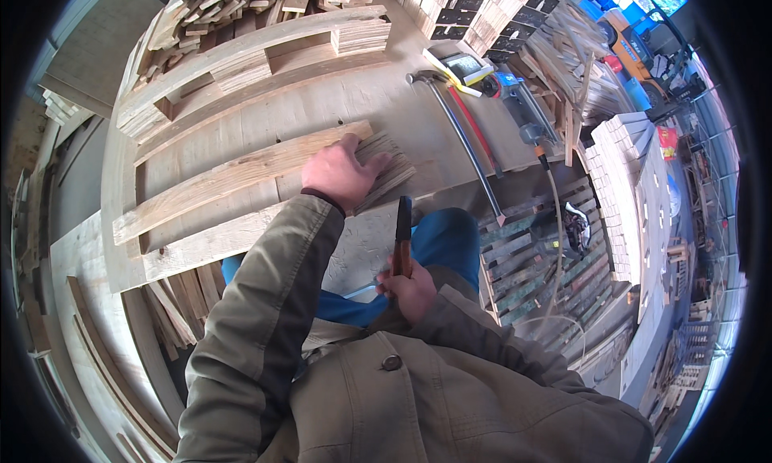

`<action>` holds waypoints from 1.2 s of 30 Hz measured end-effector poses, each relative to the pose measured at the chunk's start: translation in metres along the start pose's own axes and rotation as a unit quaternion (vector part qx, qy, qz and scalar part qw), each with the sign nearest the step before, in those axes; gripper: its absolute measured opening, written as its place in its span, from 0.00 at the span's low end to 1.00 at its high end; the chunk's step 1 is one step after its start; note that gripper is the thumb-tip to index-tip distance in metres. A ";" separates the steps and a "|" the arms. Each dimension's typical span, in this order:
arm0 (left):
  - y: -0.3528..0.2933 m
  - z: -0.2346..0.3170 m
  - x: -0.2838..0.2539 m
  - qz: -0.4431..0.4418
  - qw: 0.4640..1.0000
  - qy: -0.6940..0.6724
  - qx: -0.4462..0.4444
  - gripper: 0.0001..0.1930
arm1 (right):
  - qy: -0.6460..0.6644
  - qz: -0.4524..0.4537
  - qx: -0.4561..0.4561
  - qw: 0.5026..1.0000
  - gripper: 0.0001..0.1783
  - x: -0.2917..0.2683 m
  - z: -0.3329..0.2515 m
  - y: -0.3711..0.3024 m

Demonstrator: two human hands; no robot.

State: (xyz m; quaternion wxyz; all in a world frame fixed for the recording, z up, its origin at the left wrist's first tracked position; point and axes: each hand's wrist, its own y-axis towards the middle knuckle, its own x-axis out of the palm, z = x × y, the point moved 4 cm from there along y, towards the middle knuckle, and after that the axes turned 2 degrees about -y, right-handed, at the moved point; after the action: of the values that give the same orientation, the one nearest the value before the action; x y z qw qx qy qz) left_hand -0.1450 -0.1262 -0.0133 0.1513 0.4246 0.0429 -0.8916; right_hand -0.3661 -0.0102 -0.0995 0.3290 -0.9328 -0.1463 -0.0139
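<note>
My left hand (342, 175) lies over the right end of a long wooden board (241, 181), its fingers curled across the board and its thumb pointing to the right. Under that end sits a layered wood block (392, 165), partly covered by the hand. The board spans blocks on the worktable, tilted up toward the right. Close to my body, my right hand (410, 292) is closed round a hammer (404, 230) with a dark head and a brown handle, held upright. A thin pale strip (362, 290) shows beside that hand; its kind is unclear.
Beyond the board stands a wooden pallet piece (257, 69) with loose offcuts behind it. To the right lie a metal bar (462, 145), a red bar (474, 129) and a nail gun (535, 133) with its air hose (556, 214). A slatted pallet (539, 262) and stacked timber (615, 197) stand farther right.
</note>
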 end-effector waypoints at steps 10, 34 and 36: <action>-0.005 0.005 -0.004 -0.014 0.999 0.012 -0.044 0.31 | 0.033 -0.021 0.024 0.999 0.25 0.037 -0.025 0.004; -0.010 0.003 0.002 -0.006 0.998 -0.002 -0.066 0.31 | 0.066 0.044 -0.007 0.997 0.28 0.082 -0.035 0.021; -0.010 0.003 0.002 -0.003 0.998 0.003 -0.068 0.31 | 0.069 0.045 0.006 0.997 0.29 0.082 -0.039 0.018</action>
State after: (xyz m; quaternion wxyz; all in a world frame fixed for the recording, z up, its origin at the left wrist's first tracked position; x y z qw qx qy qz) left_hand -0.1512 -0.1181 -0.0132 0.1768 0.4155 0.1047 -0.8861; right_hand -0.2795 -0.0254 -0.0701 0.3439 -0.9334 -0.0812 -0.0621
